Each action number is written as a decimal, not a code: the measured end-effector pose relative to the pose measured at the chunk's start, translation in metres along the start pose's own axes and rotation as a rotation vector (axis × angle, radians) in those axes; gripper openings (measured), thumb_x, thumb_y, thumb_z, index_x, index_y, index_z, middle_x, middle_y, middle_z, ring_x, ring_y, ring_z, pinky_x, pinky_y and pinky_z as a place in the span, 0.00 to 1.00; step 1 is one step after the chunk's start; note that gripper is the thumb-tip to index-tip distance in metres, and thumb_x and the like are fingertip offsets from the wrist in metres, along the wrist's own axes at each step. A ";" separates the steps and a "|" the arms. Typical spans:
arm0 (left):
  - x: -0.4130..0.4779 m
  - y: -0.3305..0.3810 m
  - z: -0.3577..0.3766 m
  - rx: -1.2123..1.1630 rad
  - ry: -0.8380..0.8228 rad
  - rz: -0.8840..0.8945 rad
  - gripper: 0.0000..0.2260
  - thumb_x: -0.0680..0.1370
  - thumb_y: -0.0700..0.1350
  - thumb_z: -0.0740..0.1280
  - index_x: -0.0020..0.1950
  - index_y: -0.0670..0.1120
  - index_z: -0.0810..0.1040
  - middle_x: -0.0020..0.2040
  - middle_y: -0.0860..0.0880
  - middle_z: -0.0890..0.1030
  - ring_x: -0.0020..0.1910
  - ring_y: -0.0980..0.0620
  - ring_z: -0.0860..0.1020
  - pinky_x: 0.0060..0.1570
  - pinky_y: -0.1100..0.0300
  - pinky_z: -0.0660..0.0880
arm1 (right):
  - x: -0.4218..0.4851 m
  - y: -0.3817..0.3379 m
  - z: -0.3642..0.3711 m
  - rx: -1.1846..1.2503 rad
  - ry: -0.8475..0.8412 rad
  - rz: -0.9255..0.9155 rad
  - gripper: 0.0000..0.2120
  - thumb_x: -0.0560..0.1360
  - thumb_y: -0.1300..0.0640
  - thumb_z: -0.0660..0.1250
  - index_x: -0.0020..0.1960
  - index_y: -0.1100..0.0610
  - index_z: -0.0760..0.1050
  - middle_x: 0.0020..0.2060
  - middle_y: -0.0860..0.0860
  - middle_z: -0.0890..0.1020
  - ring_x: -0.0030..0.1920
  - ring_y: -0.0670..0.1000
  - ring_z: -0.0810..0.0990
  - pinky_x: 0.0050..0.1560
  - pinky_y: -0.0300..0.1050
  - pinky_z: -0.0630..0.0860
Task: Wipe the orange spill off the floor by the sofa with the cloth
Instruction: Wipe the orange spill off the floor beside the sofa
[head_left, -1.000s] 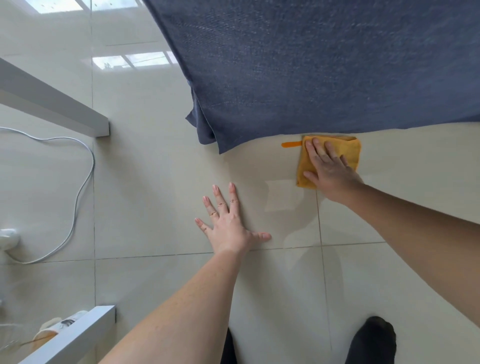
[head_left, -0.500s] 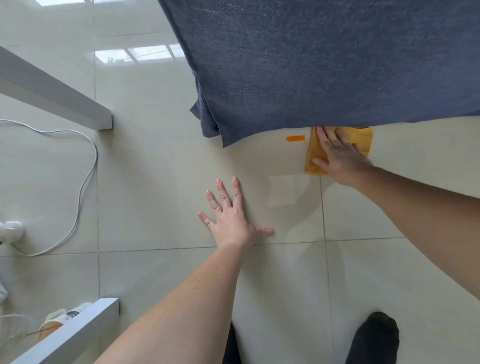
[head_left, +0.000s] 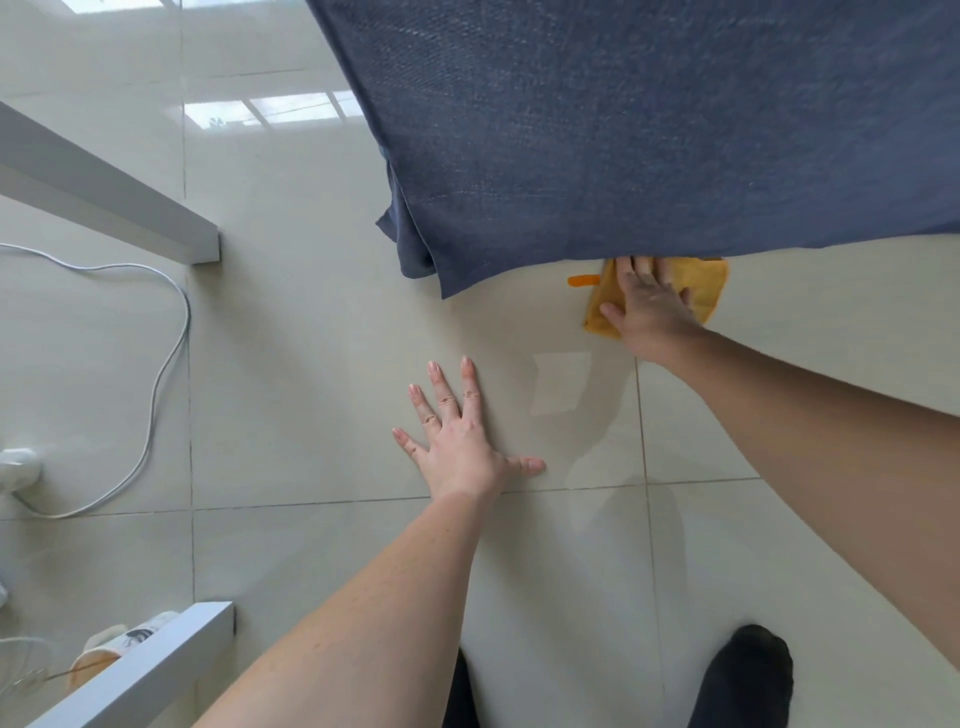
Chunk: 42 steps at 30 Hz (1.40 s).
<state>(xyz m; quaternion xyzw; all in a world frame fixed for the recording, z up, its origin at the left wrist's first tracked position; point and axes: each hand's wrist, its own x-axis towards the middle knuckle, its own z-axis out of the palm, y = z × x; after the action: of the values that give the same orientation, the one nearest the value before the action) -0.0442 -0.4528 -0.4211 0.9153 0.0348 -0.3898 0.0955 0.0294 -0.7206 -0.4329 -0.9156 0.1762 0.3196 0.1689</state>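
Note:
A short orange streak, the spill (head_left: 583, 280), lies on the pale tiled floor (head_left: 322, 374) just below the hanging edge of the dark blue sofa cover (head_left: 649, 135). Right of it lies a folded yellow-orange cloth (head_left: 704, 286), its left edge touching the streak. My right hand (head_left: 649, 306) presses flat on the cloth, fingertips reaching under the sofa cover's edge. My left hand (head_left: 457, 431) rests flat on the floor with fingers spread, holding nothing, lower left of the spill.
A white cable (head_left: 166, 332) loops across the floor at left toward a white plug (head_left: 18, 465). Two white bars (head_left: 119, 208) (head_left: 145, 670) stand at left. A slipper (head_left: 119, 644) lies bottom left. My dark-socked foot (head_left: 743, 675) is bottom right.
My right hand slid the cloth right, away from the streak, and has now brought it back left to touch it. The view shifted slightly. My left hand stays planted.

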 end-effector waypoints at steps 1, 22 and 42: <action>0.000 0.000 0.000 0.002 0.000 -0.001 0.74 0.56 0.76 0.77 0.79 0.61 0.23 0.81 0.51 0.22 0.81 0.40 0.27 0.77 0.25 0.41 | -0.005 -0.004 0.005 -0.012 -0.012 -0.027 0.38 0.85 0.44 0.57 0.84 0.47 0.34 0.84 0.44 0.38 0.83 0.55 0.38 0.79 0.70 0.48; 0.000 -0.001 0.001 -0.010 0.011 0.005 0.74 0.55 0.76 0.77 0.79 0.62 0.23 0.82 0.51 0.23 0.82 0.40 0.27 0.76 0.25 0.41 | -0.001 -0.009 0.003 -0.030 -0.007 -0.054 0.39 0.85 0.44 0.58 0.84 0.46 0.35 0.83 0.43 0.37 0.83 0.54 0.39 0.79 0.70 0.49; 0.001 0.000 0.001 -0.023 0.011 0.005 0.74 0.55 0.76 0.77 0.79 0.63 0.23 0.81 0.52 0.23 0.82 0.40 0.27 0.76 0.25 0.40 | -0.015 0.017 0.005 -0.114 -0.015 -0.128 0.41 0.82 0.37 0.58 0.83 0.43 0.36 0.84 0.41 0.40 0.84 0.51 0.42 0.79 0.69 0.52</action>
<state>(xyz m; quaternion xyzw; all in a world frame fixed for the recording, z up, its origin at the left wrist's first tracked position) -0.0445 -0.4528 -0.4221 0.9163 0.0374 -0.3841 0.1068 0.0079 -0.7304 -0.4305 -0.9307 0.0976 0.3245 0.1380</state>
